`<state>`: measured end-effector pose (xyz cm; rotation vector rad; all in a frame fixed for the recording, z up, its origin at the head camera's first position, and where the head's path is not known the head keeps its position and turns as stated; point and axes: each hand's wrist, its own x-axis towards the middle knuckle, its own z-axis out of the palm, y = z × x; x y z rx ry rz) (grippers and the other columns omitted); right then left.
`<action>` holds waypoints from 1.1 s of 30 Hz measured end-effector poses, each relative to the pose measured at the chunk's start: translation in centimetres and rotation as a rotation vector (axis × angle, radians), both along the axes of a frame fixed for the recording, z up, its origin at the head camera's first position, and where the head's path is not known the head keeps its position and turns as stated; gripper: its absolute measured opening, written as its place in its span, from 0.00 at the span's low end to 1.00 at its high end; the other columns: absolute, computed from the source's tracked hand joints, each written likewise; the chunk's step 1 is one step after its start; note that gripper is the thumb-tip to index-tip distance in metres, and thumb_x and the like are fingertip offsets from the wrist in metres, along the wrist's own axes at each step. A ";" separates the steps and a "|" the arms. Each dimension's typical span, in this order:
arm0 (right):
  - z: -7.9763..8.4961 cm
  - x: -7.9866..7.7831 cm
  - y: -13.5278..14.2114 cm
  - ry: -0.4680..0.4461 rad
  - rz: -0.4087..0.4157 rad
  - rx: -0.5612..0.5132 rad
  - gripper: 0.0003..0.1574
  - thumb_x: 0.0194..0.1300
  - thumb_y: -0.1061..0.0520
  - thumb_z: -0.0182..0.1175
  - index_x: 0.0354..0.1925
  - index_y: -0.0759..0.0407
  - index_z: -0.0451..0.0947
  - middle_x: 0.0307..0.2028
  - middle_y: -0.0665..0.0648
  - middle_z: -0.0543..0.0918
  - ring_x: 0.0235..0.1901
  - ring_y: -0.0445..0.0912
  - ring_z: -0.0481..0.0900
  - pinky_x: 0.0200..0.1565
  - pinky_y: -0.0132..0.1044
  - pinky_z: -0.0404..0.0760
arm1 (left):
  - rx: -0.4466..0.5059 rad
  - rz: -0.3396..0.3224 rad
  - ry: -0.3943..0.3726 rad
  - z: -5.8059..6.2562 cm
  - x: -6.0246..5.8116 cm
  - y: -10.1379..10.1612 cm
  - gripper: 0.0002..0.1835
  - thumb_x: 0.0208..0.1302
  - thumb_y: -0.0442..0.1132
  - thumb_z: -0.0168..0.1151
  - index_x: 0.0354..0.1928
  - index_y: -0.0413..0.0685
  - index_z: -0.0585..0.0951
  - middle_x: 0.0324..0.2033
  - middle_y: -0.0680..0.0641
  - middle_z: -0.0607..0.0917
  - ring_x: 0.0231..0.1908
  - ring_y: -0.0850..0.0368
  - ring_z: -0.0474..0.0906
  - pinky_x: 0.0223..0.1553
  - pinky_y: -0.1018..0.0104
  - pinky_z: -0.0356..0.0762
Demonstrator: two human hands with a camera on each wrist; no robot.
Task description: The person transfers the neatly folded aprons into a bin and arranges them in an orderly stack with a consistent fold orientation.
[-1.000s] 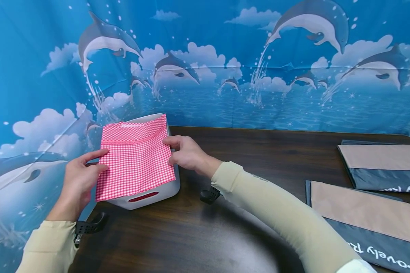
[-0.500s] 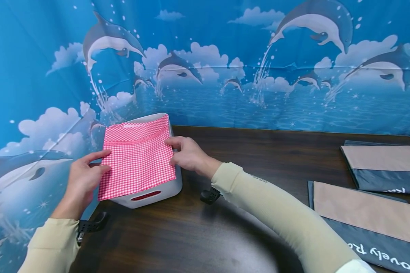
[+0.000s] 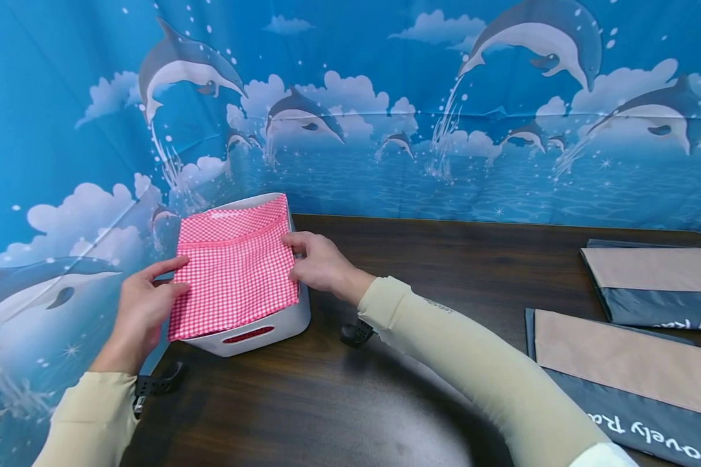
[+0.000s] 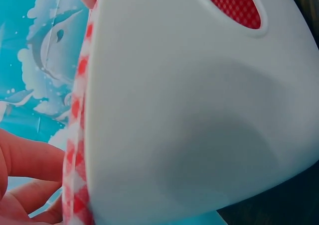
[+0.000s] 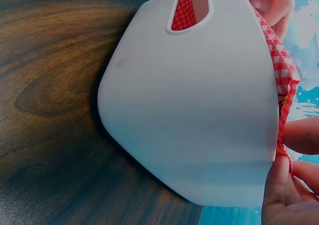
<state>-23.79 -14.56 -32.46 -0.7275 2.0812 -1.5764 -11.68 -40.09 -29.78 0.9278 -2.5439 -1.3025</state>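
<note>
A folded red-and-white gingham cloth [image 3: 233,279] lies flat over the top of a white plastic basket [image 3: 289,327], with a seam band across its far part. At the cloth's left edge, my left hand [image 3: 143,308] pinches it between fingers and thumb. My right hand [image 3: 324,263] pinches the opposite edge, near the basket's right rim. The right wrist view shows the right thumb and fingers on the cloth's edge [image 5: 284,73] just over the rim. More red gingham shows through the basket's handle slot [image 4: 234,6] in the left wrist view.
Two folded dark grey and beige fabric items with white lettering, a nearer one [image 3: 625,363] and a farther one [image 3: 654,269], lie at the right of the dark wooden table [image 3: 432,259]. A blue dolphin-print curtain [image 3: 350,168] hangs behind and along the left side.
</note>
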 end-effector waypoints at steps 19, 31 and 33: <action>-0.2 0.1 0.1 0.040 0.000 0.015 0.49 0.62 0.69 0.69 0.80 0.55 0.69 0.80 0.57 0.68 0.62 0.52 0.84 0.60 0.44 0.88 | -0.024 -0.006 0.008 -0.7 0.0 -0.2 0.32 0.82 0.37 0.54 0.84 0.54 0.64 0.76 0.32 0.68 0.45 0.63 0.78 0.35 0.72 0.85; -0.5 0.2 0.1 0.040 0.003 -0.011 0.48 0.64 0.70 0.69 0.80 0.57 0.69 0.78 0.58 0.69 0.60 0.52 0.86 0.59 0.43 0.88 | -0.012 -0.011 0.008 -0.8 0.2 -0.3 0.32 0.82 0.38 0.54 0.84 0.54 0.64 0.76 0.31 0.67 0.42 0.64 0.78 0.35 0.72 0.86; -0.5 0.2 0.1 0.039 0.002 -0.012 0.48 0.64 0.70 0.68 0.80 0.57 0.69 0.78 0.58 0.69 0.59 0.52 0.86 0.59 0.43 0.88 | -0.012 -0.013 0.009 -0.8 0.3 -0.3 0.32 0.82 0.38 0.54 0.84 0.54 0.64 0.77 0.30 0.67 0.43 0.64 0.78 0.35 0.73 0.86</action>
